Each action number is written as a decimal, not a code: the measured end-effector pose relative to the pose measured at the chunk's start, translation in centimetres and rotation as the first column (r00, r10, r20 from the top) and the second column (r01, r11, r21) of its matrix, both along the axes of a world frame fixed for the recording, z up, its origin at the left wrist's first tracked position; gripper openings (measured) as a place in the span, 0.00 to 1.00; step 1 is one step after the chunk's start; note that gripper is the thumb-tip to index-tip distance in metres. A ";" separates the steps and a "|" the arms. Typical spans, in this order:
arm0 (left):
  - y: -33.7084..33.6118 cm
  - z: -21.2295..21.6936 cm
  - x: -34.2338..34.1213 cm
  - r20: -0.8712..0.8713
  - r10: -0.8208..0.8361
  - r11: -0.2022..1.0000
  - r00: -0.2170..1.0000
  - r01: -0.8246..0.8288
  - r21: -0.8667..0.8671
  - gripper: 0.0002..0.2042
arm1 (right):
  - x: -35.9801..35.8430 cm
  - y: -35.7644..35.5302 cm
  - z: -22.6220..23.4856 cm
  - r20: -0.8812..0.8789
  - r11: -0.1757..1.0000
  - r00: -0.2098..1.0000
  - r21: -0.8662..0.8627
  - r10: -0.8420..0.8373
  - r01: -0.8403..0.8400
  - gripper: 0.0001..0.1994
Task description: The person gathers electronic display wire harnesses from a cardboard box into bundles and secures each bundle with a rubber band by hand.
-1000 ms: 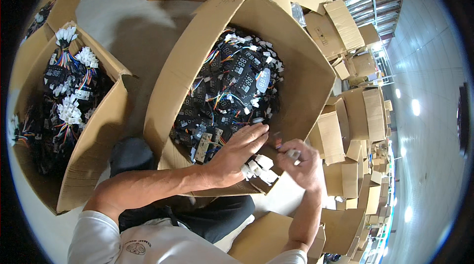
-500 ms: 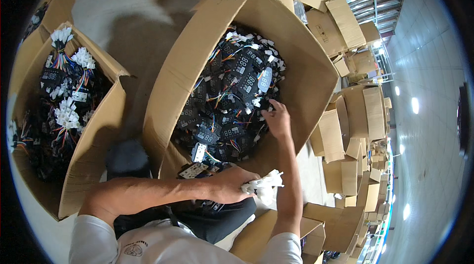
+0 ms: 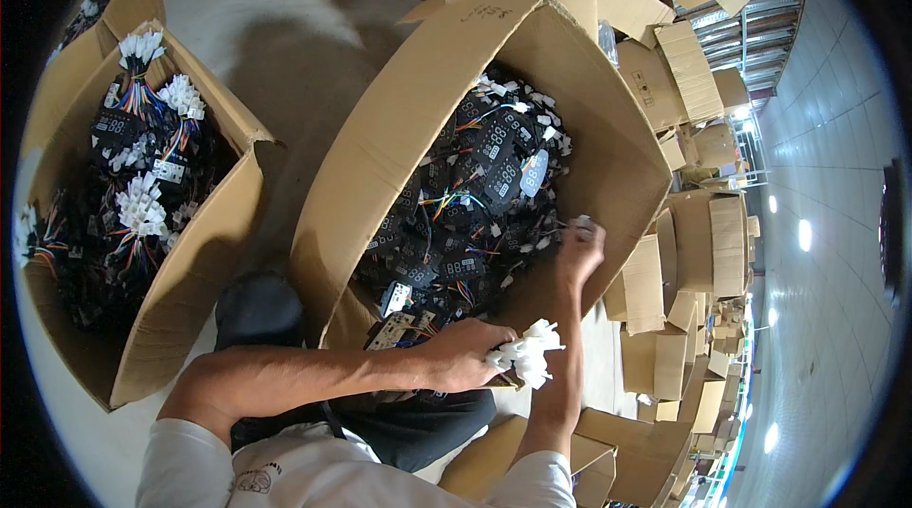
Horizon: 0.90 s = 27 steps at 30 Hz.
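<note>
My left hand (image 3: 464,356) is closed round a bundle of wired connectors. Their white plugs (image 3: 532,354) stick out past the thumb side, and black display boards with coloured wires (image 3: 391,329) hang at the other side of the fist. Inside the large cardboard box (image 3: 356,142), my right hand (image 3: 578,259) is near the right wall. Its fingers pinch a small white connector (image 3: 581,222), whose thin wires run left toward the heap. That heap of black display boards (image 3: 503,152), with white plugs and coloured wires, covers the box's bottom. One board has a pale bluish face (image 3: 534,172).
A second cardboard box (image 3: 180,318) on the left holds bundled boards with white plug clusters (image 3: 142,206). Many cardboard boxes (image 3: 708,232) line the right side, and more stand behind. My dark-trousered leg (image 3: 256,310) is beside the large box.
My right hand has moved right and slightly down toward the box wall, its fingers now pinching a white connector. The left hand keeps its bundle. The whole view has shifted slightly.
</note>
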<state>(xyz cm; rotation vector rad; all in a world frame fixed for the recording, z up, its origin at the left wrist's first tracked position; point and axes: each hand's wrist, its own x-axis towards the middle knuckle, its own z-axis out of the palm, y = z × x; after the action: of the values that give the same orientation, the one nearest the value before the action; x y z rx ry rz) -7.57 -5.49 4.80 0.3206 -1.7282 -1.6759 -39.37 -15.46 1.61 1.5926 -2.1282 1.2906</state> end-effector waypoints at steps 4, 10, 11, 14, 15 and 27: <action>0.7 -0.6 -0.3 -0.035 0.127 0.990 0.991 -0.124 0.074 0.07 | -0.4 4.5 6.9 0.205 0.999 0.978 -0.034 0.044 -0.038 0.09; 0.9 -0.1 -0.7 -0.229 0.294 0.954 0.928 -0.301 0.006 0.12 | 6.8 12.3 14.6 0.036 0.955 0.996 0.283 0.080 -0.087 0.07; 1.2 -1.4 -1.2 -0.218 0.297 0.947 0.930 -0.317 -0.061 0.12 | 7.7 13.8 15.3 0.065 0.913 0.989 0.378 0.135 -0.150 0.06; 1.4 -0.9 -1.2 -0.249 0.335 0.928 0.908 -0.364 -0.079 0.12 | 12.6 17.0 15.5 0.264 0.702 0.884 0.537 0.387 -0.468 0.12; 1.2 -0.5 -1.2 -0.292 0.357 0.895 0.887 -0.415 -0.164 0.12 | 13.6 17.4 15.0 0.309 0.673 0.865 0.543 0.395 -0.501 0.12; 1.5 0.0 1.0 -0.048 0.102 0.995 0.994 -0.102 0.010 0.07 | 11.8 8.0 7.8 0.769 0.723 0.596 0.275 0.231 -0.634 0.10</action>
<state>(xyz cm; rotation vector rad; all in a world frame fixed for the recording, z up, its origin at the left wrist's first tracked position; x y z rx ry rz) -6.58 -3.98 4.82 0.3626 -1.6423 -1.6046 -27.54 -7.43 9.36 2.2778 -2.8375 1.7999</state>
